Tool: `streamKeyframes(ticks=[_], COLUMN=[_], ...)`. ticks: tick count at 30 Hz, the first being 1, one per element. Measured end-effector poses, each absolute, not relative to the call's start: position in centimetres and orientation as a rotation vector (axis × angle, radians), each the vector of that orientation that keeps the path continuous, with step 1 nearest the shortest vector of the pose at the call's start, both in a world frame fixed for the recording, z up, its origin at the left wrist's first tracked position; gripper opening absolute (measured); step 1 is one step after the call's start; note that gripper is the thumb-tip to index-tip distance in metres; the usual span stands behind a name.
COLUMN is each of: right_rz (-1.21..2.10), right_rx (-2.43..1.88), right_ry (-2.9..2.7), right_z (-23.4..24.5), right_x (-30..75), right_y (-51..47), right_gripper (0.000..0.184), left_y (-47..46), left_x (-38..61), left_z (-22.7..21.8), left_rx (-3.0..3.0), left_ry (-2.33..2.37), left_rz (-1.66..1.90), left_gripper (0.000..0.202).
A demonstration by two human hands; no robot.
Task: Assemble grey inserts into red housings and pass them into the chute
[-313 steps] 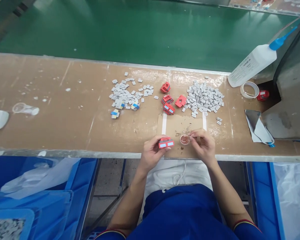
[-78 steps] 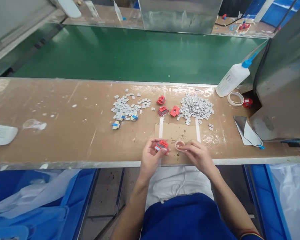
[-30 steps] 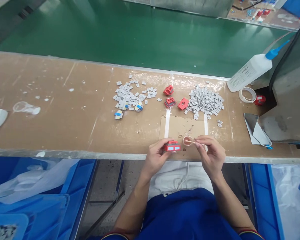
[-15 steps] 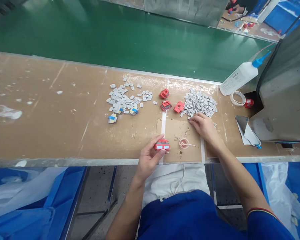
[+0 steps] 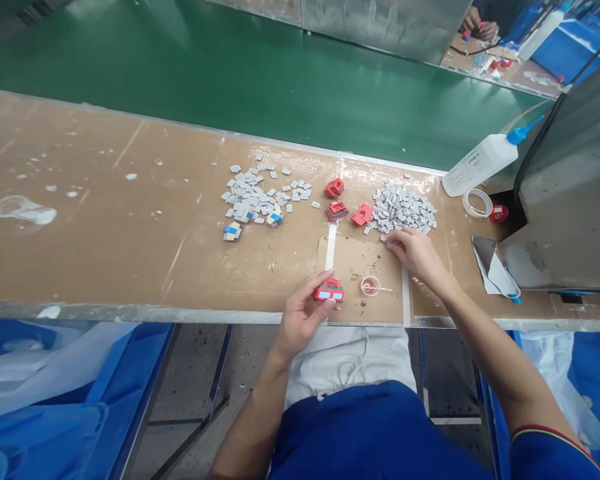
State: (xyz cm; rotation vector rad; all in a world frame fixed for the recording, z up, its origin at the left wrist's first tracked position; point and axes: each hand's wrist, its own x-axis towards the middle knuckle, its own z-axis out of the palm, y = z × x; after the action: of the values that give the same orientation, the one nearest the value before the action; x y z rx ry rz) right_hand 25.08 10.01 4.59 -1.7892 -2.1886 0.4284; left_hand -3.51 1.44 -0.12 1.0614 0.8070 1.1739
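My left hand (image 5: 304, 312) is shut on a red plastic block (image 5: 329, 291) with pale blue labels on its face, just above the bench's near edge. My right hand (image 5: 416, 256) reaches forward, its fingertips at the lower edge of a heap of small grey pieces (image 5: 403, 208). Whether those fingers pinch a piece is hidden. A small clear cup of pinkish liquid (image 5: 370, 286) with a thin stick in it stands on a cardboard sheet (image 5: 353, 263) between my hands. Three more red blocks (image 5: 337, 211) lie beside the heap.
A second grey scatter (image 5: 253, 200) with blue-and-yellow stacked pieces (image 5: 232, 231) lies left. To the right are a white glue bottle (image 5: 480, 163), a tape roll (image 5: 477, 203) and a steel panel (image 5: 570, 187). A green conveyor belt (image 5: 230, 87) runs behind the bench.
My right hand has let go of the thin stick, which now rests in the cup, and moved forward to the grey heap. My left hand still holds the red block.
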Motion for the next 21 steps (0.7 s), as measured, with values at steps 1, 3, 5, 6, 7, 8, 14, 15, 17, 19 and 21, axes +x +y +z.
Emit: streamKeyframes(ticks=[1,3,5,6,7,8,14,15,17,19,21], right_rz=[0.368,0.284,0.254,0.258,0.272,0.289,0.5,0.577,0.71,0.768,0.761], right_rx=[-1.744,-1.674,-1.637,-1.621,-1.601,-1.578,-1.394,-1.369,-1.318,-1.264,-1.238], right_ry=[-2.182,-2.145,-2.069,-2.024,-1.978,-1.933,-1.63,-1.581,-1.547,-1.575,-1.587], right_z=[4.3,3.9,3.6,3.6,3.7,3.9,6.1,6.5,7.4,8.1,8.5], right_x=[25.4,25.9,26.3,26.4,26.4,26.2,22.0,21.0,19.3,18.3,18.0], right_y=[9.3,7.5,5.6,4.7,3.8,2.8,-2.5,-3.2,-4.0,-4.2,-4.1], right_gripper=[0.013,0.02,0.022,0.022,0.02,0.019,0.008,0.013,0.018,0.015,0.017], left_y=[1.3,0.9,0.5,0.3,0.1,-0.1,-1.0,-1.1,-1.3,-1.5,-1.7], left_x=[-3.5,-3.6,-3.5,-3.4,-3.3,-3.1,-1.4,-1.1,-0.8,-0.6,-0.5], left_z=[0.0,0.5,1.2,1.6,2.0,2.3,3.2,3.2,3.1,3.1,3.2], left_rx=[1.053,1.026,0.995,0.985,0.981,0.982,1.021,1.028,1.035,1.037,1.047], left_ry=[0.795,0.77,0.746,0.738,0.734,0.729,0.657,0.658,0.671,0.691,0.709], left_rz=[1.171,1.169,1.156,1.142,1.121,1.1,1.031,1.017,0.986,0.964,0.952], left_gripper=[0.044,0.046,0.046,0.045,0.044,0.043,0.048,0.049,0.052,0.054,0.052])
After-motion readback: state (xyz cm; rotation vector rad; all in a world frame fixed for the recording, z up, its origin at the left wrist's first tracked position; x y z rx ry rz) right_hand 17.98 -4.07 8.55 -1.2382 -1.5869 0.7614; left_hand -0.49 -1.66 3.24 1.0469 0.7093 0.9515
